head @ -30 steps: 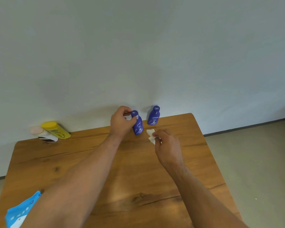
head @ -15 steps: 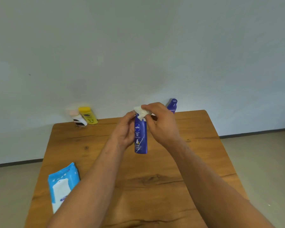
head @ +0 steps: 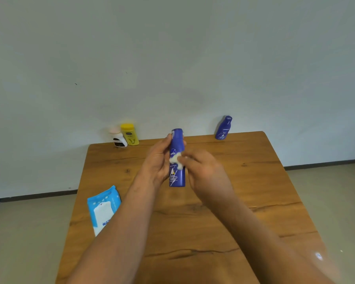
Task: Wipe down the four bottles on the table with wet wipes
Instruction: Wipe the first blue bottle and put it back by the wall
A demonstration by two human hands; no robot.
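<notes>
While the left hand (head: 158,160) grasps the blue bottle (head: 177,177), the right hand (head: 207,175) pinches a wet wipe (head: 175,159) against it.
A wipes pack (head: 104,208) lies near-left on the counter (head: 244,191).

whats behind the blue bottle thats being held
The left hand grips the blue bottle from behind; past it are the table and the wall. The fingers at its back are mostly covered. The wipe sits on its front under the right hand.

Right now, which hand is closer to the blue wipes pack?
Left. The left hand grips the Nivea bottle, right of the wipes pack; the right hand, pinching a wet wipe, is beyond the bottle, farther.
</notes>
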